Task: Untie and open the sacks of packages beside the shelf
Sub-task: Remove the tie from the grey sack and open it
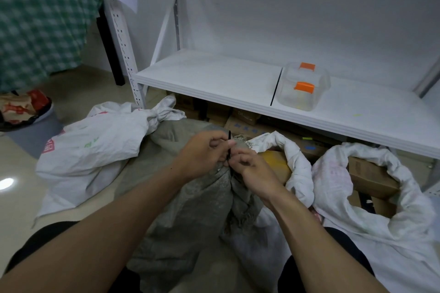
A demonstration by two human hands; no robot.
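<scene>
Sacks [181, 197] before shelf [214, 78], container [303, 87] on it.

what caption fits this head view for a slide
Left hand and right hand pinch the black tie closing a grey sack beside the white shelf.

One camera sits on the person's head. It looks forward and down, close over both arms, which come in from the bottom edge. The left hand [202, 153] and right hand [253, 172] meet at a black tie [229, 137] on the grey sack [190, 209], mid-picture. The shelf [214, 74] fills the upper right, its front edge slanting down.
</scene>
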